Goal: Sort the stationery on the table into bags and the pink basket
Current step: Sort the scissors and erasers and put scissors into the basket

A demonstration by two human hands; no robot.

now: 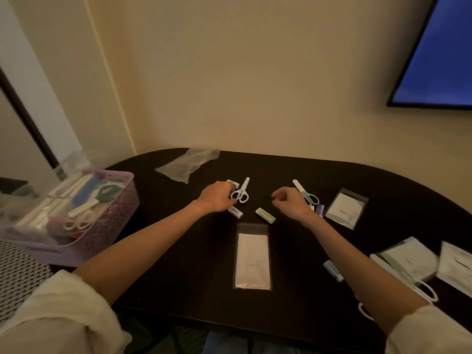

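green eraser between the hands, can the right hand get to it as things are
Probably yes. The green eraser lies bare on the table, just inward of the right hand, which holds nothing I can see. Nothing lies between them.

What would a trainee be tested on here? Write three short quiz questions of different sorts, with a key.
1. True or false: the pink basket stands at the table's left end.
2. Which hand is at the white scissors? A) left hand B) right hand
3. Fill in: the flat clear bag nearest the person lies ____ the two forearms.

Key: 1 true; 2 A; 3 between.
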